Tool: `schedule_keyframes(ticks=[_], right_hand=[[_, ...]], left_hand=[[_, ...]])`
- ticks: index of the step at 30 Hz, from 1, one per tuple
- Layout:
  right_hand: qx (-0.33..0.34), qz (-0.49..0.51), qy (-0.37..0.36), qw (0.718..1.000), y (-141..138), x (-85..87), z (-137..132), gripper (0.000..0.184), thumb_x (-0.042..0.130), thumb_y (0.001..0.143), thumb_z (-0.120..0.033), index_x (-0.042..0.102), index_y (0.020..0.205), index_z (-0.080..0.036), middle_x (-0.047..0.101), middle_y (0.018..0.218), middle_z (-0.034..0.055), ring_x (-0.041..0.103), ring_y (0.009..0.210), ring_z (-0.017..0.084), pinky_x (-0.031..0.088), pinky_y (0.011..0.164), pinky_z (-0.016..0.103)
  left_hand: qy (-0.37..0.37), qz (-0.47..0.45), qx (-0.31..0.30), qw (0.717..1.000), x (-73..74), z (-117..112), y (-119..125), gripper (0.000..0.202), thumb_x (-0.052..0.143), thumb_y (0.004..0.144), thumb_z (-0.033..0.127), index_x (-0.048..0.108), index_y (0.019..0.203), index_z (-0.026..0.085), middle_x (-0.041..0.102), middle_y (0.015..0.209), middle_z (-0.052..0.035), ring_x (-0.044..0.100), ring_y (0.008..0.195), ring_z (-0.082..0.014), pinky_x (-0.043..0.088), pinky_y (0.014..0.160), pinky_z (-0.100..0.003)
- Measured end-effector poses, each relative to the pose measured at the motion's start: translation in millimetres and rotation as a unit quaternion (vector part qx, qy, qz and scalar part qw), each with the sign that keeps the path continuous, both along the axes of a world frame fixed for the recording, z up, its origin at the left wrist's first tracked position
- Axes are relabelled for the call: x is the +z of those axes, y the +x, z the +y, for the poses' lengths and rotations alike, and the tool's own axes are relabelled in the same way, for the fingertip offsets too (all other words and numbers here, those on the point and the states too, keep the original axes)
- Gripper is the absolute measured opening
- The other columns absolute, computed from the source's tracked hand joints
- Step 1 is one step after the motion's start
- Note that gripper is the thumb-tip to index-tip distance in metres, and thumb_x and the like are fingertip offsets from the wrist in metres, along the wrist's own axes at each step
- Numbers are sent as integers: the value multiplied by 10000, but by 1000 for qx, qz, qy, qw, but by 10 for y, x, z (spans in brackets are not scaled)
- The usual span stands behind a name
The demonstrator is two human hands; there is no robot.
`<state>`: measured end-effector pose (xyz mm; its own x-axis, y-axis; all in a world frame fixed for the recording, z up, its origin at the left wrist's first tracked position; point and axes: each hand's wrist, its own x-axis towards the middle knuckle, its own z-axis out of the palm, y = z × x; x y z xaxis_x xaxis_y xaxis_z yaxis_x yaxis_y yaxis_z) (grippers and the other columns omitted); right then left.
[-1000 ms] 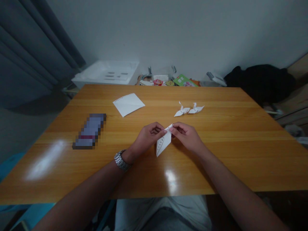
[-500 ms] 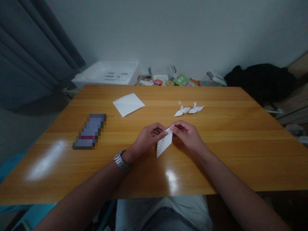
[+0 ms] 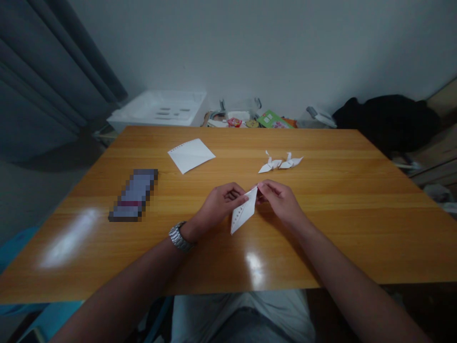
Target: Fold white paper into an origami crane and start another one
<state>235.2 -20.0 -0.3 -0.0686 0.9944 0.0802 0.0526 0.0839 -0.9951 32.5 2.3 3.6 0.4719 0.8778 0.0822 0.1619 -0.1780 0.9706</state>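
Folded paper (image 3: 244,213): one, we pinch its top with left hand (image 3: 218,206) and right hand (image 3: 280,202). Two paper cranes (image 3: 280,163), one flat sheet (image 3: 191,155) on table (image 3: 357,214).

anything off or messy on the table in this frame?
Nothing stands out. Both hands, left and right, pinch a folded paper piece over the wooden table. A flat sheet and two finished paper cranes lie neatly farther back. No tears or spills are visible.
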Motion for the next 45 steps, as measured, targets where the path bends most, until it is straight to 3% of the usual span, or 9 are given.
schedule_keyframes(ticks=[6,14,21,26,29,35,45], right_hand=[[22,-9,19,1000,3,-36,9,257,767,826,-451,704,875,-208,722,845,33,664,759,175,551,738,322],[-12,47,17,999,-1,-34,29,207,767,831,-413,713,817,-213,690,771,9,629,698,152,535,670,286],[-26,56,12,998,-6,-34,28,227,765,829,-434,705,834,-215,687,802,13,636,730,161,540,687,289],[27,-28,15,999,27,-48,20,250,761,831,-442,731,886,-200,717,826,29,646,750,176,513,701,293],[19,-56,24,998,44,-38,21,255,745,840,-450,746,841,-194,729,790,35,642,721,178,499,674,290],[-15,-30,11,999,48,-12,33,257,765,817,-456,759,809,-199,736,781,31,640,715,171,502,690,291],[15,-21,-20,999,114,-40,41,416,630,909,-580,788,826,-205,744,833,64,667,778,200,529,762,335]], left_hand=[[5,2,9,1000,-11,10,3,230,725,867,376,673,873,152,709,837,-46,648,743,-134,508,663,-234],[-37,-26,17,999,-37,38,9,240,743,840,379,709,878,145,749,865,-58,679,776,-151,540,722,-259],[-52,-34,42,997,-22,49,-2,252,764,822,386,732,827,136,756,822,-62,671,728,-144,531,674,-242],[-27,-8,38,999,-5,28,-6,261,762,826,395,745,849,136,766,836,-68,687,739,-150,538,664,-237],[-34,-17,36,999,-11,22,2,250,770,817,383,753,869,139,775,863,-73,699,761,-153,554,703,-246],[-53,-16,48,997,-16,49,-9,265,756,826,395,776,889,139,782,877,-76,691,751,-153,544,679,-242],[-34,11,43,998,9,93,-84,313,753,837,445,798,930,150,792,918,-79,706,770,-159,555,699,-242]])
